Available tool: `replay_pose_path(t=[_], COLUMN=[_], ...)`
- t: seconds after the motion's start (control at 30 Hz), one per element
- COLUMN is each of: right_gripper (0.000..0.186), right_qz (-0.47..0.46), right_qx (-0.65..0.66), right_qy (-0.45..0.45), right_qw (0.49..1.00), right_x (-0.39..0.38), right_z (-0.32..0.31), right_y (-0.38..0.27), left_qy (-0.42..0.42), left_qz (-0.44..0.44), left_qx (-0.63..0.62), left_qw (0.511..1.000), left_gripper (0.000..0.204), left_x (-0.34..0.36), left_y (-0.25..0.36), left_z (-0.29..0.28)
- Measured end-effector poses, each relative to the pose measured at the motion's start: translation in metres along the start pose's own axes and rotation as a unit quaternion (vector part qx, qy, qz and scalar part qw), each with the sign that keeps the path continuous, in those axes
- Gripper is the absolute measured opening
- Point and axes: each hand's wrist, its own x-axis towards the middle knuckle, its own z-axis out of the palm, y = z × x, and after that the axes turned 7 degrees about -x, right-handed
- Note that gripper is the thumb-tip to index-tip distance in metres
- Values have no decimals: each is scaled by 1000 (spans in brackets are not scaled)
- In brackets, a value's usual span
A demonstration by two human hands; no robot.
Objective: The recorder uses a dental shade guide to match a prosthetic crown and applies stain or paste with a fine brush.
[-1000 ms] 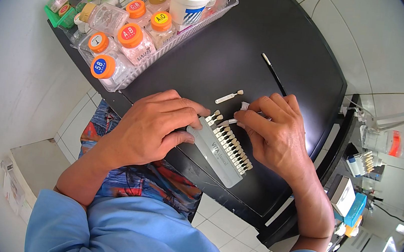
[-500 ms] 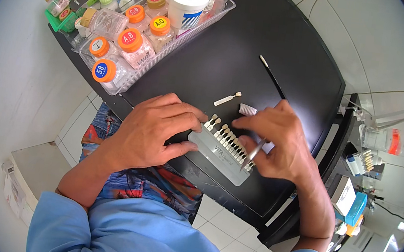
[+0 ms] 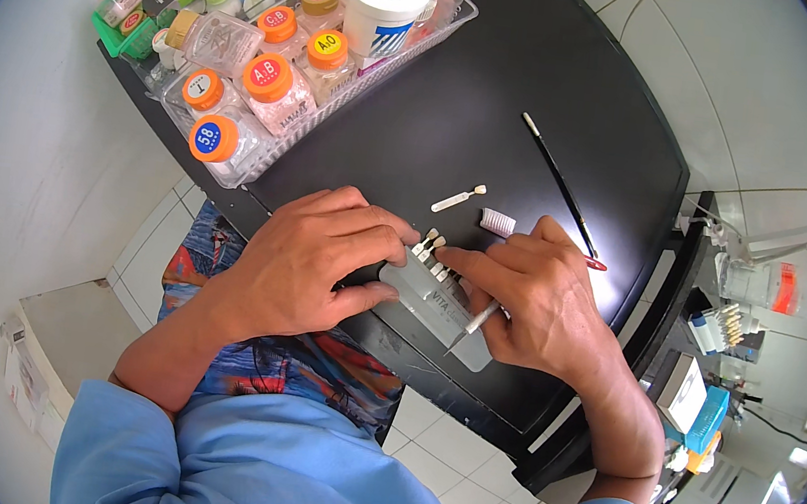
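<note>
A dental shade guide (image 3: 421, 302), a pale translucent holder with a row of tooth-coloured tabs, lies slanting near the table's front edge. My left hand (image 3: 316, 267) grips its left end, thumb on the near side and fingers on the far side. In my right hand (image 3: 554, 301) is a slim pointed metal tool (image 3: 476, 325), its tip slanting down over the holder. The right index finger reaches to the tabs near the left end; that hand hides many other tabs. Beyond the guide lie a loose shade tab (image 3: 457, 198) and a small white ridged piece (image 3: 498, 222).
A thin black brush (image 3: 558, 180) lies on the black table (image 3: 420, 113) beyond my right hand. At the far left stands a clear basket (image 3: 326, 106) of lidded jars with a large white tub (image 3: 384, 13). A side counter at right holds boxes (image 3: 684, 389) and bottles.
My right hand has slid left along the tabs with the pointed tool, and its index finger has come to the left-end tabs. The left hand stays at the holder's end.
</note>
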Motion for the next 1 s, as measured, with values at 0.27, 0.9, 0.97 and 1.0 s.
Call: replay_pose_path(t=[0.27, 0.9, 0.97, 1.0], right_gripper=[44, 24, 28, 29], right_qz=[-18, 351, 397, 406], right_qx=[-51, -62, -44, -44], right_qy=[22, 279, 266, 251], right_qw=[998, 892, 878, 877], right_x=[1, -28, -30, -32], right_z=[4, -7, -9, -5], right_y=[-1, 126, 134, 139], left_qy=[0, -8, -16, -10], left_qz=[0, 26, 26, 0], left_qx=[1, 31, 36, 30], left_qw=[1000, 999, 999, 999], left_gripper=[35, 43, 49, 58], left_x=[0, 1, 0, 0], left_y=[-1, -1, 0, 2], left_z=[0, 2, 2, 2])
